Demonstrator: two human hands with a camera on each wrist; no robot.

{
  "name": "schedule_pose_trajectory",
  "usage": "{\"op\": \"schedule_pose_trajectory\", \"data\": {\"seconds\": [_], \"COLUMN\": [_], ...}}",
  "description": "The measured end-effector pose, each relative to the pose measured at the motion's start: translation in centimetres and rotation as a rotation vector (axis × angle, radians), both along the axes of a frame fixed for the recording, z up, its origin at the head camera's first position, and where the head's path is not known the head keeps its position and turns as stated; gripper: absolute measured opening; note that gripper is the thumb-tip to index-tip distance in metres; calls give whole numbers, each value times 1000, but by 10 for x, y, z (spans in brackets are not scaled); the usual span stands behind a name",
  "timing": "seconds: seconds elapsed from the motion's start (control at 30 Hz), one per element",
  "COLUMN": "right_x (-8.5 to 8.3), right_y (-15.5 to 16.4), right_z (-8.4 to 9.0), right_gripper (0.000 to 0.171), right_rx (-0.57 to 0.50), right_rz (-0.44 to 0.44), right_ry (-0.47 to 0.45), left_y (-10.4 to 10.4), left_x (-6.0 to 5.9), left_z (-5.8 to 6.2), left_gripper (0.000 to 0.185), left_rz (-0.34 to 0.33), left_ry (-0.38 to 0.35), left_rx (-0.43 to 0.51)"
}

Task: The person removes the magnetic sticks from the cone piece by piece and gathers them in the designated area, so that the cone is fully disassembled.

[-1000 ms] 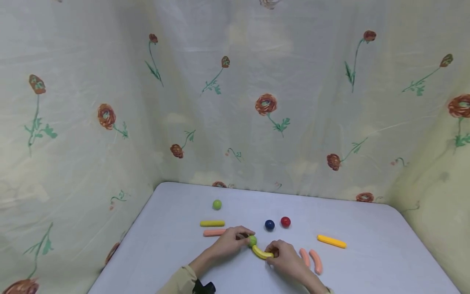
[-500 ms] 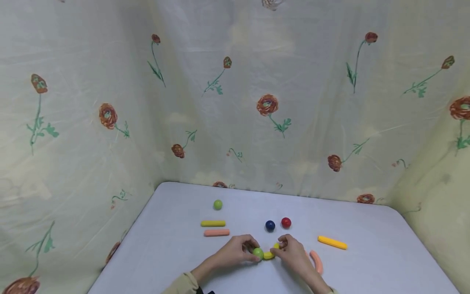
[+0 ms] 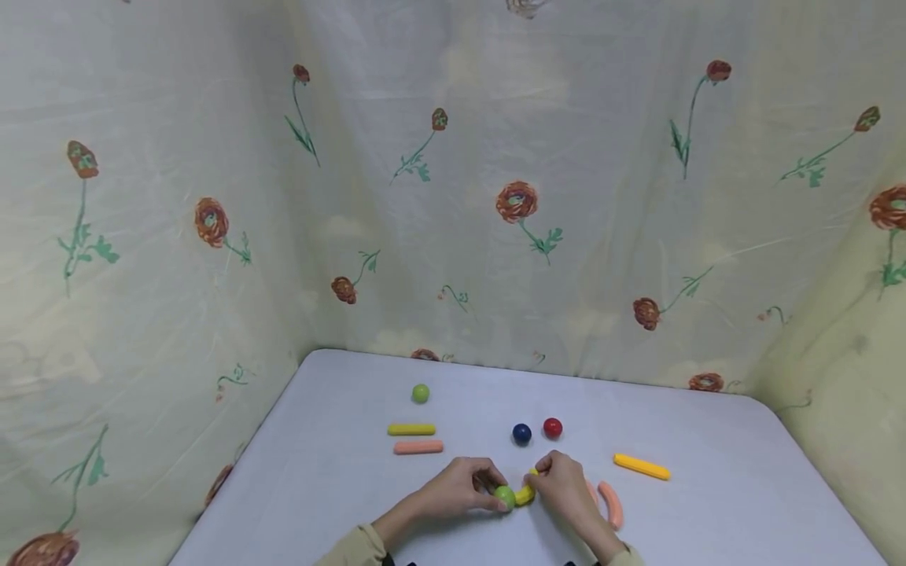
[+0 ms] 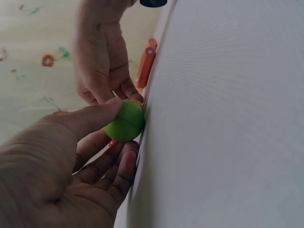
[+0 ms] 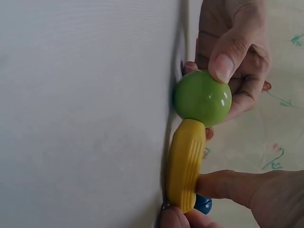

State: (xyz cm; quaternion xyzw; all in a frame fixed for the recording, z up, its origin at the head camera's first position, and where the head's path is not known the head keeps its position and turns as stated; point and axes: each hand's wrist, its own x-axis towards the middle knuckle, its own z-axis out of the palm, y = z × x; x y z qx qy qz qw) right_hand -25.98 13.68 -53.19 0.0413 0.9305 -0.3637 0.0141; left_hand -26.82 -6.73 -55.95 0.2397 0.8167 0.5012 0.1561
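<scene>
Near the front middle of the table, my left hand (image 3: 463, 487) pinches a shiny green ball (image 3: 504, 495) between thumb and fingers. My right hand (image 3: 566, 487) grips a curved yellow rod (image 3: 524, 496) by its far end. In the right wrist view the near end of the ridged yellow rod (image 5: 185, 164) meets the green ball (image 5: 202, 97), and both lie low at the tabletop. The left wrist view has the ball (image 4: 126, 122) under my left thumb, hiding most of the rod behind it.
Behind the hands are a dark blue ball (image 3: 521, 434) and a red ball (image 3: 553, 428). A yellow stick (image 3: 411, 430), a pink stick (image 3: 418, 447) and another green ball (image 3: 421, 393) lie left. An orange-yellow stick (image 3: 641, 466) and curved pink rods (image 3: 611, 505) lie right.
The green ball and yellow rod have shifted right and nearer to me. The rod has turned so its right end points away, and my right-hand grip has moved on it.
</scene>
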Motion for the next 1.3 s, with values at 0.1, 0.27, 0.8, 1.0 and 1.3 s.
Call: {"op": "schedule_pose_trajectory", "data": {"seconds": [0.1,0.27,0.8,1.0,1.3], "right_x": [0,-1,14,20,20], "right_y": [2,6,35,46,57], "right_z": [2,4,16,17,16], "right_gripper": [23,20,18,25,20], "right_rx": [10,33,270,298,267], "right_rz": [8,23,-16,-14,-2], "right_ry": [14,11,-89,-113,-90], "left_y": [3,6,12,24,43], "left_x": [0,0,-17,-55,-110], "left_z": [1,4,12,10,16], "left_gripper": [23,23,24,23,27], "left_rz": [-10,-35,182,328,392], "left_ry": [-2,1,47,99,16], "left_rx": [-9,-15,-90,-99,-93]}}
